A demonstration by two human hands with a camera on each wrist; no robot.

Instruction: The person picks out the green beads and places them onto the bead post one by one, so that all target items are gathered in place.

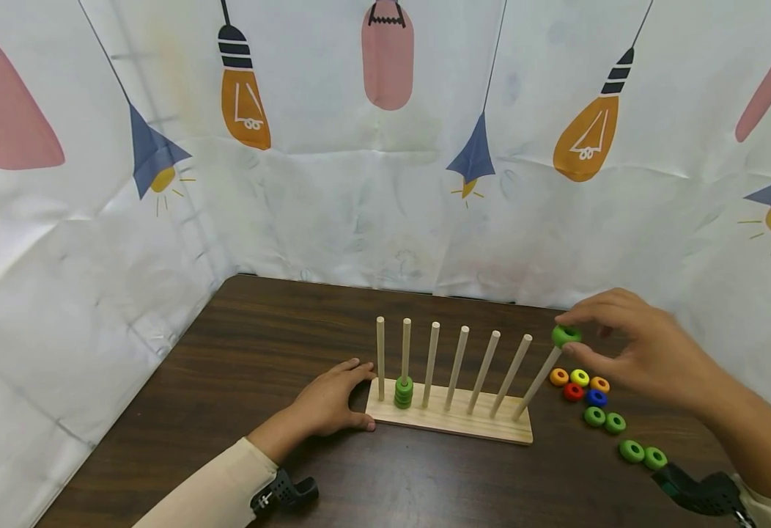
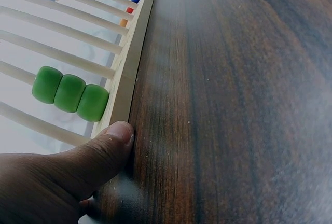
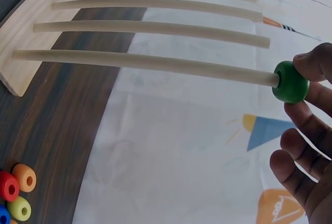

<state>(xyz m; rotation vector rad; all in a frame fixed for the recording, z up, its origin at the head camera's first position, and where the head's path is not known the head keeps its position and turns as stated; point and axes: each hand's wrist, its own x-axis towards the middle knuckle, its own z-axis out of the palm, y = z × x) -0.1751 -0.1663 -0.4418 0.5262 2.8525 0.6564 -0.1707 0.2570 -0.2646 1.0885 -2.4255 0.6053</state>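
Note:
A wooden peg rack (image 1: pixel 448 419) with a row of upright pegs stands on the table. My left hand (image 1: pixel 329 402) holds the left end of its base, thumb at the front edge and fingers behind. Three green beads (image 2: pixel 70 93) are stacked low on the second peg from the left. At the far right, my right hand (image 1: pixel 656 352) pinches another green bead (image 3: pixel 290 82) between thumb and fingertip, at the tip of the rightmost peg (image 3: pixel 155 63). The right wrist view shows the peg's end meeting the bead; how far it goes in is hidden.
Right of the rack lie loose beads: several green ones (image 1: pixel 594 416), a red one (image 1: pixel 573 391), a blue one (image 1: pixel 596 398), a yellow one (image 1: pixel 580 378) and orange ones (image 1: pixel 559 377). A patterned white cloth (image 1: pixel 333 220) hangs behind the dark wooden table (image 1: pixel 260 330).

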